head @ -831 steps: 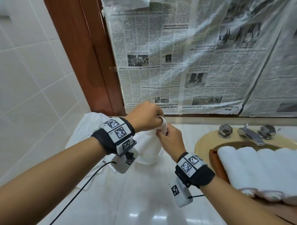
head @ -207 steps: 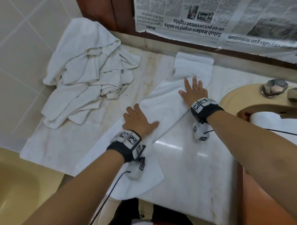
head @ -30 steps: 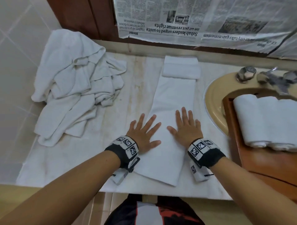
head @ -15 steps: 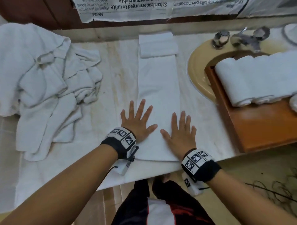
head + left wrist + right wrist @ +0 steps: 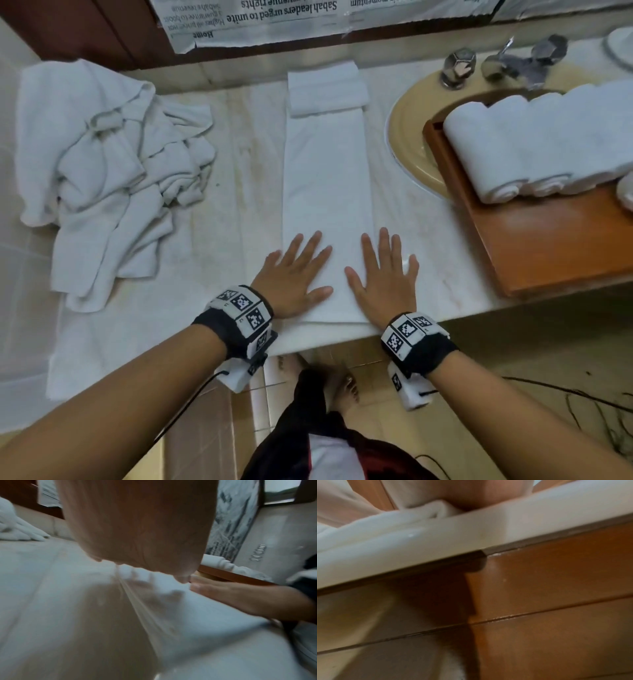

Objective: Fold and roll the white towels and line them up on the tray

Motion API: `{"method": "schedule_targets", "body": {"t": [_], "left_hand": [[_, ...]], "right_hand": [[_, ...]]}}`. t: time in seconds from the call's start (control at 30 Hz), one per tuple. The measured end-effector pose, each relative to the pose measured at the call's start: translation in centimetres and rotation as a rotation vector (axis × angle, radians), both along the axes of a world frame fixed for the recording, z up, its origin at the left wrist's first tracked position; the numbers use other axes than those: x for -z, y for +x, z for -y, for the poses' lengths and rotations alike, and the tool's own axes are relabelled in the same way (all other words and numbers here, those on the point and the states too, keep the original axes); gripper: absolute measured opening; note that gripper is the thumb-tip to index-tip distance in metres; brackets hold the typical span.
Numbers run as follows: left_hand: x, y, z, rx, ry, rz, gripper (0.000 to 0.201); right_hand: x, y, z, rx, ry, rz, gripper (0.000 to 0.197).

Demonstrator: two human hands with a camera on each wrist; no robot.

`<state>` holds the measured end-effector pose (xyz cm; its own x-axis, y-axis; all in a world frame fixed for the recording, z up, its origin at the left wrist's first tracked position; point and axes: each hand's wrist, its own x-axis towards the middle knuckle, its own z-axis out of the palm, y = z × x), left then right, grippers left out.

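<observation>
A white towel lies folded into a long narrow strip on the marble counter, its far end turned over in a short flap. My left hand and right hand press flat on its near end, fingers straight and spread. Rolled white towels lie side by side on the wooden tray at the right. In the left wrist view the palm covers the towel and the right hand lies beside it. The right wrist view shows the towel's edge over the counter lip.
A heap of unfolded white towels lies at the left of the counter. The tray sits over a beige basin with a chrome tap. Newspaper hangs behind. The counter's front edge runs under my wrists.
Both hands have slid toward me along the strip to its near end, still flat. The head view has tilted down, so the floor shows.
</observation>
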<state>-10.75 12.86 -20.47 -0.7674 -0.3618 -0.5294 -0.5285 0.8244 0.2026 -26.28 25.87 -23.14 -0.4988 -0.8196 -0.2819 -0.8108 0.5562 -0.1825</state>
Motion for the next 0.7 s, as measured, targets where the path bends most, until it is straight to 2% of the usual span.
{"method": "schedule_targets", "body": {"t": [0.1, 0.17, 0.2, 0.37, 0.43, 0.53, 0.6, 0.7], "left_hand": [[0.8, 1.5, -0.7, -0.007, -0.071, 0.019, 0.082], [1.1, 1.8, -0.8, -0.041, -0.084, 0.02, 0.078], [1.2, 1.8, -0.9, -0.049, -0.087, 0.018, 0.077], [1.1, 1.3, -1.5, -0.091, -0.091, 0.023, 0.072], [1.1, 1.2, -1.7, -0.102, -0.092, 0.025, 0.072], [0.9, 1.1, -1.8, -0.128, -0.077, 0.046, 0.072], [0.4, 0.6, -2.1, -0.162, -0.08, 0.048, 0.073], [-0.8, -0.5, -4.0, -0.187, -0.124, -0.071, 0.075]], "right_hand": [[-1.0, -0.2, -1.3, 0.037, -0.2, 0.125, 0.062], [-1.8, -0.1, -2.3, 0.107, -0.377, 0.302, 0.054], [-2.4, 0.0, -2.8, 0.138, -0.4, 0.395, 0.052], [-4.2, 0.2, -3.4, 0.267, -0.212, 0.801, 0.055], [-4.7, 0.3, -3.7, 0.212, -0.191, 0.897, 0.058], [-4.6, 0.7, -4.6, 0.069, -0.166, 0.815, 0.051], [-4.2, 0.7, -4.8, 0.055, -0.197, 0.707, 0.045], [-3.7, 0.0, -4.7, 0.008, -0.245, 0.497, 0.033]]}}
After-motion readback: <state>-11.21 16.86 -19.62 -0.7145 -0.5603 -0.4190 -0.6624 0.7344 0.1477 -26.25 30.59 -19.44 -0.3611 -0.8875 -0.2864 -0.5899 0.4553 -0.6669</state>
